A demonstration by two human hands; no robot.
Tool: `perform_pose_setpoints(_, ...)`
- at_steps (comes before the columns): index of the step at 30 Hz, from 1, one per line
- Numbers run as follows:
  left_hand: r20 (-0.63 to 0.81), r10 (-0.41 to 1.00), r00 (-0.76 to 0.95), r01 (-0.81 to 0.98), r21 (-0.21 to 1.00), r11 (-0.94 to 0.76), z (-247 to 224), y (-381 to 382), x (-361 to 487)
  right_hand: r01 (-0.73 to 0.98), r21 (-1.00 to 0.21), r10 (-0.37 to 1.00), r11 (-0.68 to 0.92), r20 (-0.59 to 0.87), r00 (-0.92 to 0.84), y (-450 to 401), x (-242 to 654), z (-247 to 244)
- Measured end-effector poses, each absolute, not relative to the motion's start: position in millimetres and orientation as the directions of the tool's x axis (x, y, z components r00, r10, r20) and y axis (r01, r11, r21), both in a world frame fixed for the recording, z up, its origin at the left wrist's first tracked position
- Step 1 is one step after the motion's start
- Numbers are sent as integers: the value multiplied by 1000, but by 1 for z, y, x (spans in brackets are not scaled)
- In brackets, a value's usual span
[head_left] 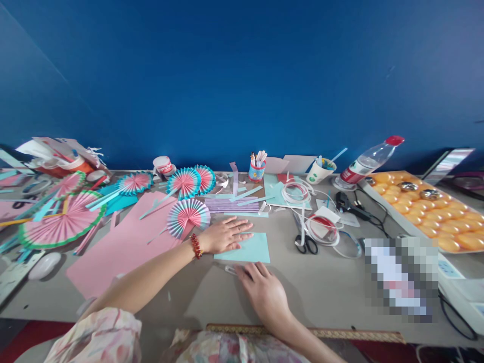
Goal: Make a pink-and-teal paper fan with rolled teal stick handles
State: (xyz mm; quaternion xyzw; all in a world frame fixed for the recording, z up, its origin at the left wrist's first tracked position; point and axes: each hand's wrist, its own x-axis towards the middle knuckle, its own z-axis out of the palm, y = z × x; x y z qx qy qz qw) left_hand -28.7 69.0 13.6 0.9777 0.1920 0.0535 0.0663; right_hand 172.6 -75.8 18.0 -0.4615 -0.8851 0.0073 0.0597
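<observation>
A light blue-green sheet of paper (255,248) lies flat on the grey table. My left hand (224,235), with a red bead bracelet at the wrist, rests on the sheet's left part, palm down with its fingers spread. Just below the sheet's lower edge, my right hand (263,288) is curled, its fingertips together at the end of a small whitish object (230,270) that I take for a cutter or clip. A pleated pink and blue paper fan (188,218) sits beside my left hand, partly over a large pink sheet (109,252).
More paper fans (62,222) lie at the left. Purple strips (230,205) and a pen cup (257,170) stand behind the sheet. Black scissors (306,244), white tape coils (321,227), a tilted bottle (368,164) and a tray of orange domes (427,212) are at the right.
</observation>
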Motion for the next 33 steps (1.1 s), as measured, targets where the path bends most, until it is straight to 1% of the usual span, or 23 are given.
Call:
perform_pose_setpoints(2,83,383,920,368,157,-917,13,69,-29,779,-107,786,617,112,-608,-79,168,21)
perform_pose_setpoints(5,88,387,918,367,178,-913,11,70,-30,701,-223,735,677,157,-660,-80,176,27)
perform_pose_setpoints(7,85,390,917,367,206,-907,12,73,-31,679,-290,737,674,214,-641,-76,195,31)
perform_pose_setpoints(8,82,392,916,366,229,-902,14,74,-31,683,-301,746,666,256,-615,-73,209,32)
perform_pose_setpoints(11,99,423,901,373,322,-870,24,74,-34,801,-246,816,545,374,-441,-62,260,29)
perform_pose_setpoints(13,130,457,880,391,349,-852,31,67,-37,890,-199,857,411,417,-302,-58,290,24)
perform_pose_setpoints(16,145,487,861,429,305,-850,36,46,-39,943,-135,877,304,426,-222,-58,316,19)
perform_pose_setpoints(18,123,531,838,487,270,-831,33,30,-40,948,-125,878,294,428,-216,-59,315,18)
perform_pose_setpoints(19,114,551,827,510,264,-819,31,24,-40,940,-132,874,313,427,-231,-58,310,19)
perform_pose_setpoints(21,111,582,805,541,266,-798,28,15,-40,901,-164,858,402,411,-309,-54,294,20)
perform_pose_setpoints(23,124,606,786,559,276,-782,26,12,-39,834,-194,829,517,357,-431,-48,275,22)
perform_pose_setpoints(25,138,625,769,575,279,-769,26,12,-38,794,-192,806,577,289,-516,-41,260,23)
perform_pose_setpoints(27,144,627,765,577,278,-768,27,12,-38,790,-161,800,592,240,-551,-35,250,22)
perform_pose_setpoints(29,149,621,770,570,275,-774,28,11,-37,790,-115,790,603,224,-570,-30,247,20)
perform_pose_setpoints(33,148,613,776,573,243,-783,28,7,-36,742,-22,718,670,274,-640,-24,250,14)
